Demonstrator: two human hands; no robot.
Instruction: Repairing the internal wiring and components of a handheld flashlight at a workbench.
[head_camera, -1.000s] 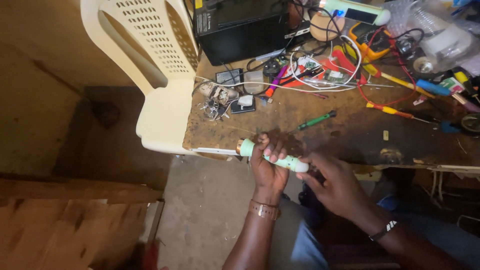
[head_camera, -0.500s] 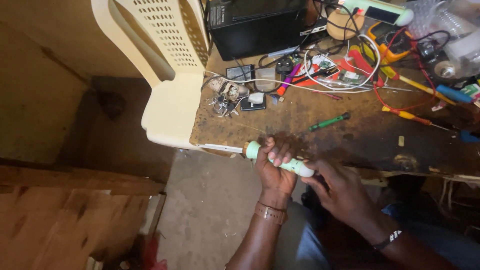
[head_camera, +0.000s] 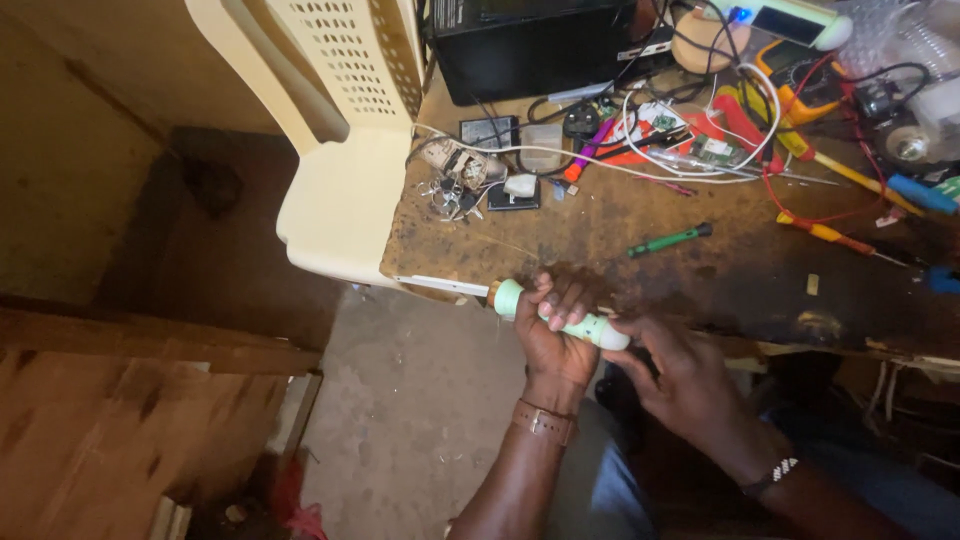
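My left hand (head_camera: 556, 330) is wrapped around the pale green handle of a soldering iron (head_camera: 515, 299), whose metal shaft points left along the near edge of the wooden workbench (head_camera: 640, 250). My right hand (head_camera: 680, 375) touches the rear end of the handle with its fingertips. A brown strap sits on my left wrist and a beaded band on my right. A small green screwdriver (head_camera: 668, 240) lies on the bench just beyond my hands.
A cream plastic chair (head_camera: 345, 150) stands against the bench's left end. Farther back lie a black box (head_camera: 530, 45), tangled wires, small parts, red and yellow tools (head_camera: 830, 165) and a meter. Concrete floor lies below, with wooden boards (head_camera: 120, 420) at the left.
The view has shifted slightly, so the bench sits higher and farther right in frame. My hands keep the same hold on the soldering iron; the right fingers stay at its rear end.
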